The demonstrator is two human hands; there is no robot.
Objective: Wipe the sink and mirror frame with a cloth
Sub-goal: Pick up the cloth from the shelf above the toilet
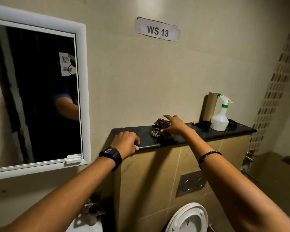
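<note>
A crumpled brown striped cloth [159, 127] lies on a black stone ledge [208, 134]. My right hand [174, 124] rests on the cloth with fingers spread, touching it but not closed on it. My left hand [126, 143] grips the front left edge of the ledge; a black watch is on that wrist. The white mirror frame [84, 91] hangs on the wall at the left, and the glass reflects an arm. A corner of the white sink [85, 226] shows at the bottom edge, under my left forearm.
A white spray bottle [220, 118] with a green collar, a cardboard tube [209, 106] and a small black dish [204, 123] stand on the ledge's right part. Below are a metal flush plate [191, 183] and a white toilet lid [187, 218]. A "WS 13" label [157, 30] is on the wall.
</note>
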